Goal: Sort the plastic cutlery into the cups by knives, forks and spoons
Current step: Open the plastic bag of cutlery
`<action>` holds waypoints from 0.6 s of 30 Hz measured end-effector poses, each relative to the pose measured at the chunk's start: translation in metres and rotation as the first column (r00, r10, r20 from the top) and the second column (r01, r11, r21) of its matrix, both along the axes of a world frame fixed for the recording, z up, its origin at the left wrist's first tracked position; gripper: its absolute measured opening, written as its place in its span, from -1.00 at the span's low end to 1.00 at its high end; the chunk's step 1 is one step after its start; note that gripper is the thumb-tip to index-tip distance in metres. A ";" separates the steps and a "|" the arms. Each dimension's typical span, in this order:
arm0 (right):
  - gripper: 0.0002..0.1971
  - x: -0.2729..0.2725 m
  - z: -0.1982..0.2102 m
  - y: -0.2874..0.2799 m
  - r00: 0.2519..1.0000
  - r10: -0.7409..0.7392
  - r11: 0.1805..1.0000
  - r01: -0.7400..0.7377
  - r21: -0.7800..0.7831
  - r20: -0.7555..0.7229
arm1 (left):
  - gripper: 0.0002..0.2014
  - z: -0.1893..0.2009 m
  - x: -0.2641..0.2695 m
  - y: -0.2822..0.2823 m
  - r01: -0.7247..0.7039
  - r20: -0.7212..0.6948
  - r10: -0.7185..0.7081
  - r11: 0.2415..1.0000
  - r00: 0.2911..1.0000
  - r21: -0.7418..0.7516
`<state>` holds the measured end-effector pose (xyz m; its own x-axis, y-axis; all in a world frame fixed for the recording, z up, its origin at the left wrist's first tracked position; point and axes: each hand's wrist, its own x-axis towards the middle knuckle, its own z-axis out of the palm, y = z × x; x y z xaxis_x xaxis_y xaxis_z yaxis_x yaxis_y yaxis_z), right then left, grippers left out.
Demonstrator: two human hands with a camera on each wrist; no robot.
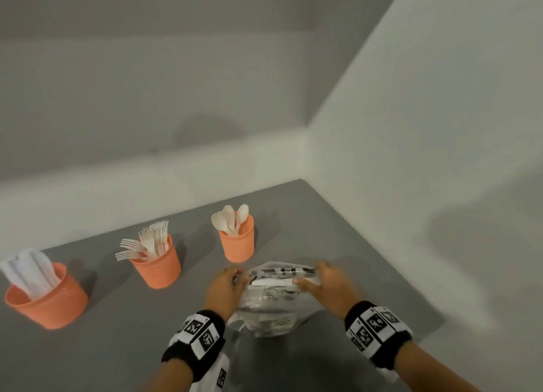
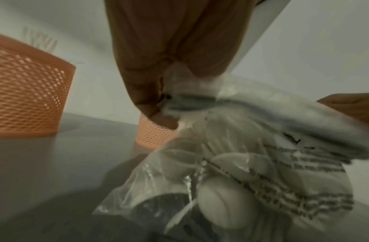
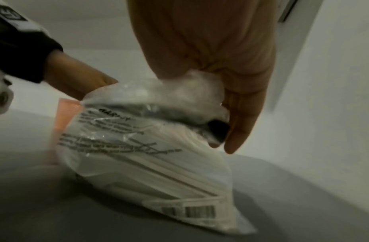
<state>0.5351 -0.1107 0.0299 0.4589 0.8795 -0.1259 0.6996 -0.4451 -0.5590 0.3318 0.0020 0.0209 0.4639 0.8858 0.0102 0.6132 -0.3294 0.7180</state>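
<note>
A clear plastic bag [image 1: 273, 300] with black print holds white plastic cutlery and stands on the grey table [image 1: 123, 341]. My left hand [image 1: 224, 288] grips the bag's top left edge, and my right hand [image 1: 329, 286] grips its top right edge. In the left wrist view spoons and forks show through the bag [image 2: 241, 172]; in the right wrist view the bag [image 3: 150, 147] shows long white handles. Three orange cups stand behind: one with knives [image 1: 48, 300], one with forks [image 1: 157, 263], one with spoons [image 1: 237, 240].
White walls meet in a corner behind and to the right of the table. The table's right edge runs close beside my right wrist. Bare grey surface lies in front of the cups and left of the bag.
</note>
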 end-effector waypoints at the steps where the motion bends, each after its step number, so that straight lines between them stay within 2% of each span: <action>1: -0.54 0.001 -0.005 0.002 0.999 0.016 0.999 -0.015 -0.029 0.045 | -0.81 -0.002 0.001 0.002 -0.011 0.006 0.011 1.000 1.000 0.008; 3: -0.53 0.006 -0.010 0.006 1.000 0.002 1.000 -0.002 -0.006 -0.005 | -0.66 -0.006 0.006 0.006 -0.044 0.026 0.044 0.999 0.999 0.000; 5: -0.46 0.010 -0.009 0.010 0.983 -0.050 0.993 0.068 0.094 -0.176 | -0.64 -0.007 0.012 0.012 -0.079 0.063 0.083 0.995 0.995 -0.063; 9: -0.44 0.020 -0.012 0.020 0.851 -0.145 0.926 0.296 0.234 -0.504 | -0.65 -0.007 0.023 0.026 -0.128 0.206 0.193 0.948 0.959 -0.292; 11: -0.53 0.025 -0.016 0.023 0.800 -0.191 0.899 0.376 0.227 -0.569 | -0.69 -0.007 0.026 0.030 -0.149 0.250 0.242 0.929 0.938 -0.340; 12: -0.63 0.026 -0.017 0.022 0.807 -0.184 0.905 0.362 0.224 -0.562 | -0.72 -0.008 0.026 0.031 -0.159 0.239 0.247 0.929 0.939 -0.335; 14: -0.80 0.026 -0.018 0.017 0.885 -0.128 0.929 0.264 0.258 -0.447 | -0.75 -0.009 0.024 0.032 -0.153 0.168 0.198 0.957 0.966 -0.247; 15: -0.85 0.026 -0.015 0.013 0.965 -0.083 0.933 0.163 0.321 -0.250 | -0.78 -0.007 0.022 0.030 -0.135 0.129 0.154 0.980 0.980 -0.144; 16: -0.85 0.025 -0.010 0.008 1.000 -0.013 0.908 0.006 0.419 0.015 | -0.83 -0.003 0.019 0.027 -0.107 0.115 0.107 0.994 0.988 -0.005; 17: -0.83 0.025 -0.005 0.004 0.964 0.082 0.851 -0.200 0.486 0.253 | -0.88 0.002 0.015 0.023 -0.057 0.139 0.038 0.989 0.990 0.135; 18: -0.82 0.024 0.001 -0.001 0.875 0.206 0.774 -0.419 0.475 0.437 | -0.87 0.009 0.012 0.019 0.029 0.161 -0.068 0.971 0.985 0.236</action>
